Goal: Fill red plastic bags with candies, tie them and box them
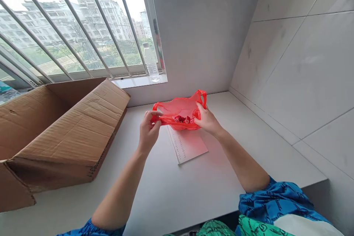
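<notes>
A thin red plastic bag [177, 107] hangs between my two hands with its mouth spread towards me. Inside it lie several small red wrapped pieces [184, 119]; their exact kind is too small to tell. My left hand [150, 127] pinches the bag's left edge near a handle. On the other side, my right hand [206, 118] grips the right edge, its thumb and fingers closed on the plastic. Below the bag, a pale flat booklet or panel [189, 145] with rows of small marks along its left side lies on the white tabletop [160, 188].
To the left stands a large open cardboard box [74, 125] with its flaps up. A clear plastic bottle [151, 64] stands on the sill of the barred window [83, 25]. Grey wall [199, 37] rises behind, and a tiled wall [309, 66] bounds the right.
</notes>
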### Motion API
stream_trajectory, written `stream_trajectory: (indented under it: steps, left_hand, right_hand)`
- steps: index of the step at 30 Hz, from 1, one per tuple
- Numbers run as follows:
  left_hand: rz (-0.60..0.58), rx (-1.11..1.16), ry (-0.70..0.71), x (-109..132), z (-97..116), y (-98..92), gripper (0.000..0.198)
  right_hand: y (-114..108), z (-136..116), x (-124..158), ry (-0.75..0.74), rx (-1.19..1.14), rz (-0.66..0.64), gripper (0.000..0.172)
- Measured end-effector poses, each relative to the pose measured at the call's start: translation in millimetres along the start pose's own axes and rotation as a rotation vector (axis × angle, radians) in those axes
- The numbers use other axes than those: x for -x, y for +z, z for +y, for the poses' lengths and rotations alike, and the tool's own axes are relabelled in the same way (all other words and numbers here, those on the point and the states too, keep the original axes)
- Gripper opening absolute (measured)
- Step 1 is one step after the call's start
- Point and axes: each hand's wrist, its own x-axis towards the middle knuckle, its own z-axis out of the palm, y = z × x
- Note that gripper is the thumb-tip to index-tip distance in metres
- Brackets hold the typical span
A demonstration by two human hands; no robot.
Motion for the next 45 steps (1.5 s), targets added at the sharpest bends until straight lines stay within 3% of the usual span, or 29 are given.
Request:
stream_trajectory:
  steps: [2, 4, 6, 8, 10, 12, 14, 16, 17, 19, 22, 24, 27, 29, 31, 34, 41, 45]
  left_hand:
    - [-0.058, -0.144, 0.044, 17.4, 2.8, -9.9, 0.022]
    - [-0.178, -0.265, 0.022, 36.7, 4.7, -17.0, 0.029]
    - [-0.288, -0.415, 0.000, 51.4, 11.7, -22.5, 0.037]
    - [-0.275, -0.606, 0.045, 57.7, 27.9, -26.9, 0.046]
    - [-0.089, -0.742, 0.177, 55.8, 51.5, -28.6, 0.050]
    - [0.090, -0.727, 0.360, 48.4, 73.9, -24.2, 0.044]
    - [-0.016, -0.655, 0.497, 38.4, 84.3, -11.7, 0.029]
    - [-0.350, -0.675, 0.474, 27.4, 76.0, 7.0, 0.021]
    - [-0.497, -0.740, 0.385, 21.9, 65.4, 16.8, 0.024]
    - [-0.699, -0.981, 0.083, 12.1, 36.5, 33.4, 0.028]
    - [-0.692, -1.125, -0.053, 3.7, -4.4, 43.9, 0.020]
    - [-0.650, -1.184, -0.075, 3.0, -20.5, 43.1, 0.022]
    - [-0.652, -1.248, -0.099, 5.5, -30.6, 39.3, 0.063]
    - [-0.697, -1.250, -0.099, 6.7, -34.3, 37.9, 0.082]
    - [-0.741, -1.228, -0.093, 6.8, -38.0, 37.1, 0.086]
    - [-0.758, -1.201, -0.076, 6.8, -43.6, 34.8, 0.085]
    - [-0.674, -1.177, 0.048, 12.2, -50.7, 25.6, 0.033]
    - [-0.598, -1.176, 0.058, 14.9, -48.7, 23.7, 0.032]
  right_hand:
    - [-6.1, -2.0, 23.4, -0.071, 0.007, -0.068, 0.068]
    - [-8.4, 1.4, 46.4, -0.111, 0.062, -0.218, 0.068]
    - [-10.9, 5.6, 66.0, -0.105, 0.163, -0.277, 0.065]
    - [-17.2, 5.1, 81.0, -0.081, 0.274, -0.156, 0.058]
    - [-26.7, -2.9, 90.3, -0.103, 0.321, 0.094, 0.048]
    - [-34.0, -15.9, 92.4, -0.222, 0.245, 0.331, 0.040]
    - [-32.7, -27.2, 85.7, -0.398, 0.112, 0.374, 0.032]
    - [-20.4, -30.3, 70.9, -0.492, 0.080, 0.171, 0.029]
    - [-11.1, -27.7, 61.7, -0.466, 0.136, 0.016, 0.030]
    - [9.3, -15.6, 43.7, -0.245, 0.349, -0.225, 0.028]
    - [33.2, 8.9, 27.6, -0.058, 0.458, -0.249, 0.018]
    - [41.9, 21.0, 26.1, -0.021, 0.468, -0.239, 0.036]
    - [48.2, 28.0, 30.2, -0.007, 0.465, -0.257, 0.056]
    - [49.9, 28.3, 32.2, -0.009, 0.456, -0.268, 0.056]
    - [49.9, 28.0, 32.9, -0.027, 0.440, -0.276, 0.047]
    - [46.4, 28.2, 33.6, -0.067, 0.399, -0.269, 0.032]
    - [34.5, 28.1, 34.3, -0.097, 0.200, -0.093, 0.038]
    - [31.7, 29.4, 32.6, -0.108, -0.008, -0.075, 0.035]
